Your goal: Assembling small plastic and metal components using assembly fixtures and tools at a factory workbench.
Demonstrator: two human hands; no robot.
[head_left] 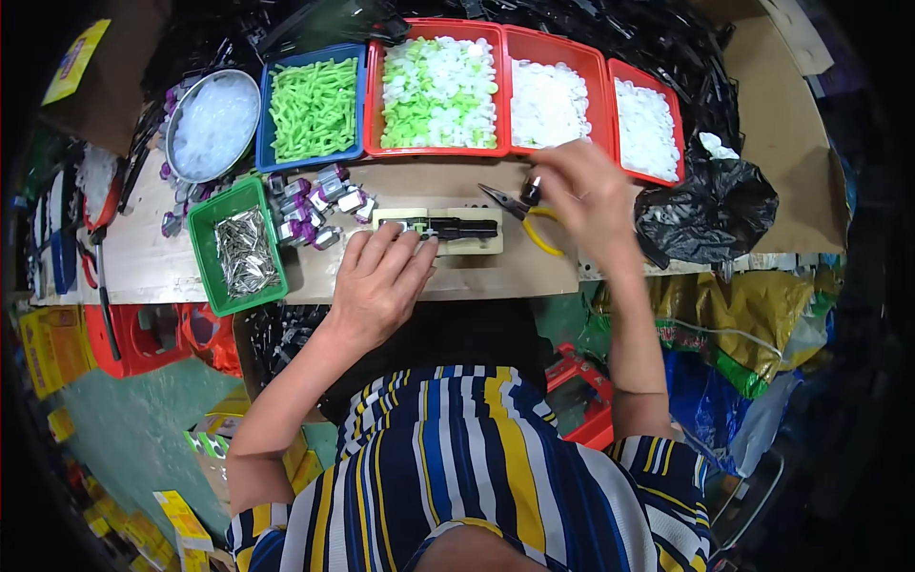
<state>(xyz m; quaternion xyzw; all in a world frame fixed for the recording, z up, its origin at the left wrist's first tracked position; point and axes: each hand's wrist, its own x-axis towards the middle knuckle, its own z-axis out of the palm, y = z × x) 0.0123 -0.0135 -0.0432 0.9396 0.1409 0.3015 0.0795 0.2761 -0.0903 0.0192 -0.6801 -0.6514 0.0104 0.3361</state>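
Observation:
A long black plastic part (pixel 465 229) lies in a cream block-shaped fixture (pixel 486 246) near the table's front edge. My left hand (pixel 376 281) rests over the fixture's left end, fingertips pressed on the part beside a small green piece. To the right, my right hand (pixel 593 200) is raised over the table, its fingers curled together and slightly blurred. Whether it holds something small is hidden. Just under those fingers is a small dark shiny cylinder (pixel 530 187). Pliers with yellow handles (pixel 540 232) lie beside it, jaws pointing left.
Behind stand a blue bin of green pieces (pixel 360 105), red bins (pixel 508 91) of white and green pieces, and a metal bowl (pixel 170 143). A green tray of metal pins (pixel 202 238) and purple-and-silver pieces (pixel 319 205) are left; a black bag (pixel 710 214) is right.

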